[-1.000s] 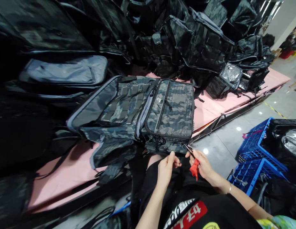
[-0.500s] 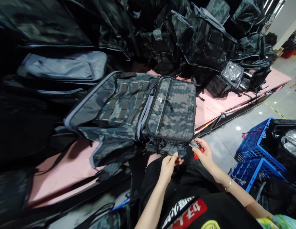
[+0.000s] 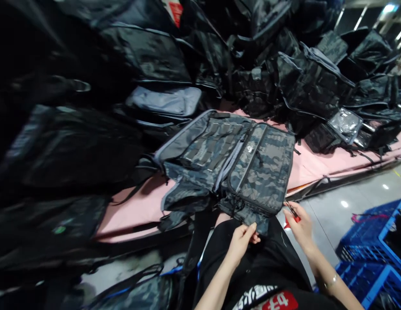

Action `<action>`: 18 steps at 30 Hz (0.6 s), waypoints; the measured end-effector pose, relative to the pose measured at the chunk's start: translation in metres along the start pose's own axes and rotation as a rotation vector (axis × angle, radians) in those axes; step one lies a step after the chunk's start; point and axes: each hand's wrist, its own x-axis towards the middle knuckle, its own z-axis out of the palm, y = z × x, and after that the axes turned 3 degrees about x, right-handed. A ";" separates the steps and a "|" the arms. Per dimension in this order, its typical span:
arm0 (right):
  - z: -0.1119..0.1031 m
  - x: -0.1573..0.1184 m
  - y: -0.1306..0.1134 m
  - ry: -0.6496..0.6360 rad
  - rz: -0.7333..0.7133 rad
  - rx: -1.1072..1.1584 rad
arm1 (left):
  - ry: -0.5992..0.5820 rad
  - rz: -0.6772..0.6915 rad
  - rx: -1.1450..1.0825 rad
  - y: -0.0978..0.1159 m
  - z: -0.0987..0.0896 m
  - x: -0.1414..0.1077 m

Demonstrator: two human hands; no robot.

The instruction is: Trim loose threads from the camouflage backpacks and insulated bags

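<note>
The camouflage backpack (image 3: 268,168) lies on the pink-covered desk (image 3: 132,215). Your left hand (image 3: 241,242) pinches its near edge; hold that side taut. Your right hand (image 3: 302,228) is closed around the slim dark tool (image 3: 292,210) beside its near right corner; steer the tip clear of its soft, flat front panel.

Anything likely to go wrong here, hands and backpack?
1. The snips in the right hand sit close to the camouflage backpack's corner; a slip might nick fabric.
2. The backpack overhangs the pink table's near edge; it could shift if the left hand, pinching its lower side, pulls.
</note>
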 end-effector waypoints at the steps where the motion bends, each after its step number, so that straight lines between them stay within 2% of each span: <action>1: 0.000 0.000 0.001 -0.008 -0.030 -0.016 | 0.002 0.010 0.001 0.001 -0.002 -0.003; 4: 0.003 -0.001 0.003 -0.008 -0.141 -0.050 | 0.018 0.096 0.025 0.004 -0.011 -0.011; 8: 0.008 -0.009 0.005 -0.048 -0.296 -0.083 | 0.090 0.200 -0.038 -0.001 -0.033 -0.019; 11: 0.012 -0.016 0.010 -0.209 -0.369 -0.126 | 0.162 0.239 -0.136 -0.015 -0.047 -0.018; 14: 0.018 -0.021 0.017 -0.368 -0.413 -0.188 | 0.210 0.160 -0.159 -0.029 -0.057 -0.009; 16: 0.023 -0.023 0.022 -0.412 -0.417 -0.229 | 0.301 0.155 -0.109 -0.026 -0.067 0.000; 18: 0.029 -0.025 0.027 -0.431 -0.404 -0.278 | 0.458 0.277 -0.028 -0.008 -0.083 0.008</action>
